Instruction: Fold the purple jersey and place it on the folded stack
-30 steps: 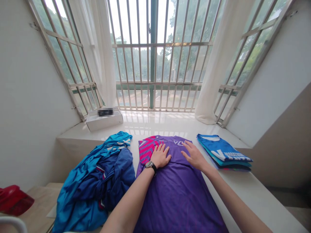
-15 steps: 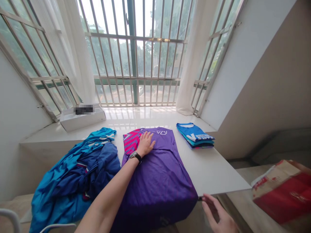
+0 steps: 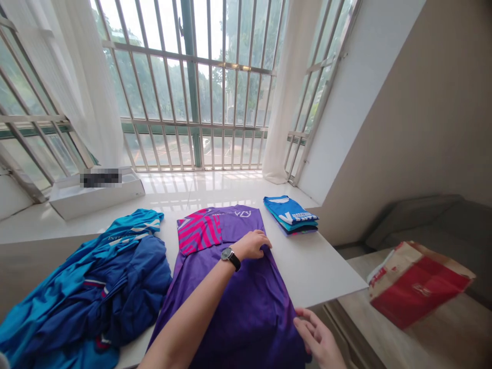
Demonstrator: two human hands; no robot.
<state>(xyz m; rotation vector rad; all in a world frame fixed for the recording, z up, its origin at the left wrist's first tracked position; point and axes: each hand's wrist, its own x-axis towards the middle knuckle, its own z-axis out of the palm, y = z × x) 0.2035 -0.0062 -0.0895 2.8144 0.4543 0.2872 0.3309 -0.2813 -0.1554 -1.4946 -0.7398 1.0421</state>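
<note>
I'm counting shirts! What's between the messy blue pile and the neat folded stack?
In the head view, a purple shirt lies there on the white window sill, between the crumpled blue clothes and the folded shirts.

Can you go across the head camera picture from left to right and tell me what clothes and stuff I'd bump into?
Crumpled blue shirts → purple shirt → folded stack of blue shirts → red and brown paper package
</note>
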